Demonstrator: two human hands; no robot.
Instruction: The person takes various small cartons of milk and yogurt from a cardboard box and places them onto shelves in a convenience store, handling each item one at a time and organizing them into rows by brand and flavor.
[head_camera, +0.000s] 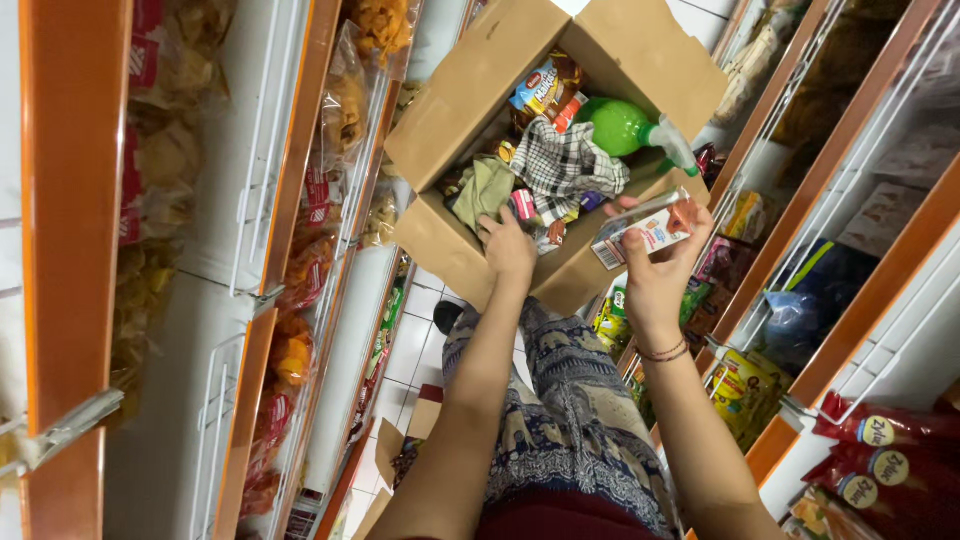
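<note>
An open cardboard box rests on my lap, full of mixed goods. My left hand reaches into its near side, fingers down among small packets beside an olive cloth and a checked black-and-white cloth. My right hand holds a small clear-wrapped white packet over the box's near right corner. A green spray bottle with a white trigger lies on top at the far right. A brown jar with a blue label lies behind it.
Orange-edged shop shelves stand on both sides. Bagged snacks hang on the left racks. Colourful packets and red bags fill the right shelves. A white tiled floor and another cardboard box lie below my patterned trousers.
</note>
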